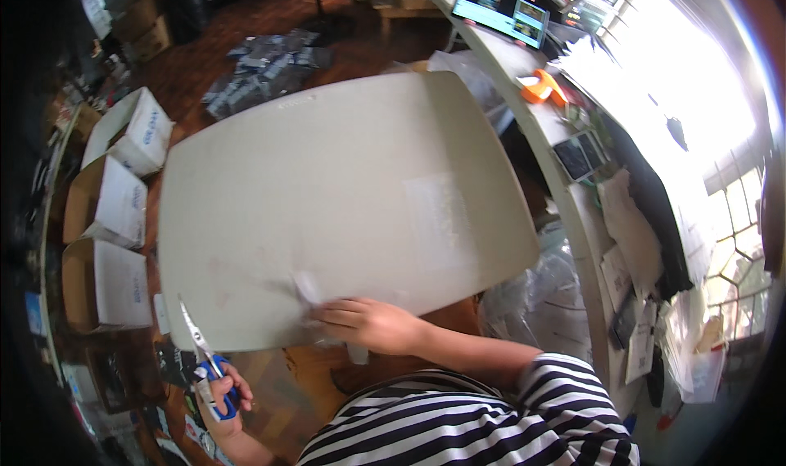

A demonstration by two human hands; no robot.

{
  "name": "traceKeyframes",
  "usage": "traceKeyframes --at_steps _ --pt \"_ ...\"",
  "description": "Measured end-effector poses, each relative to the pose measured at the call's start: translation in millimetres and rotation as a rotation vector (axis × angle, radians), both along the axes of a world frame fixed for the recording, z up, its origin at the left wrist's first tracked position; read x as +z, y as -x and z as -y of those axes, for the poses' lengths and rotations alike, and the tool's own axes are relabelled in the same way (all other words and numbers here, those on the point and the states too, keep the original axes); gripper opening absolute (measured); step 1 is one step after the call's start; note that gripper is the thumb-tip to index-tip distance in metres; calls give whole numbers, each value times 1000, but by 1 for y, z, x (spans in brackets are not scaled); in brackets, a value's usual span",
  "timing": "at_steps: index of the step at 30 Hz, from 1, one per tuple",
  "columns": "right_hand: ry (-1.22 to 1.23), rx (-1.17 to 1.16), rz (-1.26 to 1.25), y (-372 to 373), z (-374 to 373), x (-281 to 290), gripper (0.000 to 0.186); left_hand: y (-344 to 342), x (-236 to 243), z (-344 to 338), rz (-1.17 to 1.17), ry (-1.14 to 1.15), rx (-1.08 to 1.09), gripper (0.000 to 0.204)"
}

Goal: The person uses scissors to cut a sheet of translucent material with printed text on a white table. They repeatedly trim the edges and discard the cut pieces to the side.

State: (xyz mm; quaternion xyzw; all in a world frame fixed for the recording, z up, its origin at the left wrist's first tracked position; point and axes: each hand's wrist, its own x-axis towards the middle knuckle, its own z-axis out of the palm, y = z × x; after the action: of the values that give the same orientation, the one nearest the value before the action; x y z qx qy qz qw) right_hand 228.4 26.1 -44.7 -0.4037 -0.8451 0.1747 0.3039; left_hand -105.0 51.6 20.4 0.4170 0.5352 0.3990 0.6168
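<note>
My left hand (223, 396) is closed round the blue handles of a pair of scissors (214, 378). Their metal blades point up and lie slightly apart, just off the table's near left corner. My right hand (364, 323) is at the near edge of the pale table (327, 180), fingers curled. At its fingertips is a small whitish piece (306, 288), thin and smeared by motion; its kind is unclear. Another pale bit (358, 352) shows below that hand, at the table's edge.
Open cardboard boxes (121, 282) stand in a row to the left. Plastic-wrapped packets (266, 65) lie on the floor beyond the table. Along the right runs a counter (536, 126) bearing a laptop (501, 14), an orange tape dispenser (542, 87) and papers. Clear plastic bags (532, 302) sit beneath it.
</note>
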Motion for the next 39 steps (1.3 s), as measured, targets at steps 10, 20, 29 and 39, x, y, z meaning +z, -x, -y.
traceKeyframes --at_steps 10,20,29,39 --pt "500 -1928 519 -161 294 -42 49 -123 -12 -36 159 329 -554 28" --pt "68 -780 372 -129 88 50 73 -154 8 8 -39 499 -652 22" --pt "71 -412 251 -10 23 18 66 -111 -9 42 -232 470 -548 30" --pt "-61 -396 68 -7 5 9 33 -87 -8 61 -353 412 -668 24"
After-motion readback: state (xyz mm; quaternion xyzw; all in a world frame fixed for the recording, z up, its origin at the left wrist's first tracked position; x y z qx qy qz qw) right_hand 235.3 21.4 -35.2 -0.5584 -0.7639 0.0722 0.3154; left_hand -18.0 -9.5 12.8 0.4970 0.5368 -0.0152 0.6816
